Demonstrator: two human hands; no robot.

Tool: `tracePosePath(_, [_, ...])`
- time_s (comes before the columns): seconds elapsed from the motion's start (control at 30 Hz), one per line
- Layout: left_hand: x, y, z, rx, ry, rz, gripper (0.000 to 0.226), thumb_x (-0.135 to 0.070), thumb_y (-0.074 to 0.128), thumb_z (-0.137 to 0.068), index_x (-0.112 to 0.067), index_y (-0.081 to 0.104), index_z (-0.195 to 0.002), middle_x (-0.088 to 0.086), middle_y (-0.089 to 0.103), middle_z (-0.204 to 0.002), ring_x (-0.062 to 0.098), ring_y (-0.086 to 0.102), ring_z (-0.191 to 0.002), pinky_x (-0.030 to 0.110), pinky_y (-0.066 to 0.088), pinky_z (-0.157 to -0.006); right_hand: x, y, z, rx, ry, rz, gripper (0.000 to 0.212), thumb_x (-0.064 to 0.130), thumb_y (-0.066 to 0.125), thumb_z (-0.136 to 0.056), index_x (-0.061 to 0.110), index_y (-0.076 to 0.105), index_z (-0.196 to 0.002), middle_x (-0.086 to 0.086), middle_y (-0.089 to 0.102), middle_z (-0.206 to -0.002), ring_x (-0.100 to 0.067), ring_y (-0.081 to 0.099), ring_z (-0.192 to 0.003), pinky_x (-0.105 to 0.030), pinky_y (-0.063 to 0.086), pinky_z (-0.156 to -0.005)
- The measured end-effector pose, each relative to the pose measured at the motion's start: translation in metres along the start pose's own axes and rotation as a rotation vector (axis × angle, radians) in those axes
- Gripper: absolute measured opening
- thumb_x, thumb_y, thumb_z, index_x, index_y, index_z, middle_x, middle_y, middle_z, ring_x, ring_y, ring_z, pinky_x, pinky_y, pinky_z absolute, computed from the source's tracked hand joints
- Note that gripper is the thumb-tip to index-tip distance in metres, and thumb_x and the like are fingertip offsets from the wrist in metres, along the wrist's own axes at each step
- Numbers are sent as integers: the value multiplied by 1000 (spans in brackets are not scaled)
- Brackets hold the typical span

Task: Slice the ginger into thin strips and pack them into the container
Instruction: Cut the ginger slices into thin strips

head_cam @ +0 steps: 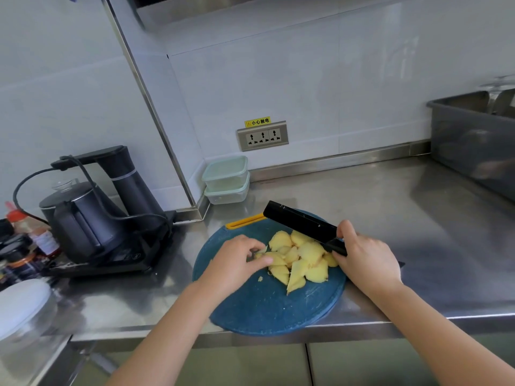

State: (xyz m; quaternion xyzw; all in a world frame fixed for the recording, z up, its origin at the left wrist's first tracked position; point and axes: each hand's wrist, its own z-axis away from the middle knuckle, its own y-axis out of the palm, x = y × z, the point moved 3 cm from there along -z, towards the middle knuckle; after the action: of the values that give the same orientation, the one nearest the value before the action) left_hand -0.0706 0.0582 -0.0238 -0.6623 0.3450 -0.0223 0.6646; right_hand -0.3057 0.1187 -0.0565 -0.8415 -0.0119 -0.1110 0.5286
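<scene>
The steel counter carries a round blue board at its front edge. Your ginger lies on it as a loose pile of flat slices, not yet strips. Your left hand curls its fingers onto a slice at the pile's left side. Your right hand is clamped round the knife handle, blade angled across the pile's far side. I judge you about midway: slabs cut, fine cutting left, and the 2 lidded containers by the wall look unfilled.
</scene>
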Motion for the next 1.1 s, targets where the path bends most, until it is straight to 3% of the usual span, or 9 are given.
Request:
tracePosePath(0.07, [-2,7,-5,127,12,-47,55,-47,71,-78,-26,57,-127,-8,53,-114,6,49,-102,18,41,-88,1,-1,1,29,7,14,24,35,50,-93,16,41,-104,4,49,-66,-24,45,-57,-30,31,-51])
tracePosePath(0.13, [-3,9,-7,177,17,-31,59,-44,75,-75,-25,56,-128,-8,54,-113,5,50,-101,20,43,-90,2,-3,1,42,3,20,24,37,48,-94,18,40,-106,5,49,-68,-23,45,-59,-30,31,-52])
tracePosePath(0.23, [-3,5,-7,170,20,90,48,-33,80,-74,-21,65,-118,-11,59,-94,-1,54,-81,9,44,-74,3,-4,0,49,-2,20,25,38,48,-94,17,40,-108,5,50,-70,-23,46,-61,-29,31,-53])
tracePosePath(0.33, [-3,2,-6,161,25,83,41,-32,80,-74,-24,67,-112,-14,58,-90,-2,54,-79,5,42,-68,2,-2,1,50,-9,26,26,38,48,-94,17,40,-108,5,50,-71,-23,46,-61,-29,32,-53])
tracePosePath(0.5, [-11,4,-4,190,102,35,36,-29,74,-80,-32,65,-115,-16,51,-96,-3,50,-84,13,40,-74,2,-2,1,38,-11,7,26,37,49,-94,17,41,-107,5,51,-69,-22,46,-59,-29,32,-52])
tracePosePath(0.67, [-15,5,-1,243,136,-3,30,-19,70,-84,-32,65,-110,-21,43,-93,-16,44,-73,15,40,-75,1,-1,1,17,-17,-6,25,35,53,-92,15,44,-104,4,49,-66,-24,44,-56,-30,29,-50])
tracePosePath(0.87, [-16,7,-5,306,184,-27,34,-29,73,-81,-36,64,-114,-12,46,-106,3,48,-92,21,43,-83,0,0,1,-8,-26,0,25,34,56,-91,15,45,-101,5,48,-63,-23,43,-53,-27,18,-41])
tracePosePath(1.0, [-16,7,-9,339,192,-51,31,-32,74,-81,-36,64,-109,-12,45,-106,5,48,-94,23,42,-83,1,0,1,-21,-32,-18,26,30,65,-85,12,49,-96,7,40,-56,-24,38,-46,-23,12,-39])
tracePosePath(1.1, [-17,8,-10,351,225,-83,26,-31,72,-82,-34,64,-106,-16,44,-102,-1,44,-91,15,34,-74,0,0,1,-13,-20,-28,27,26,69,-82,11,50,-93,11,27,-50,-24,35,-44,-23,10,-38])
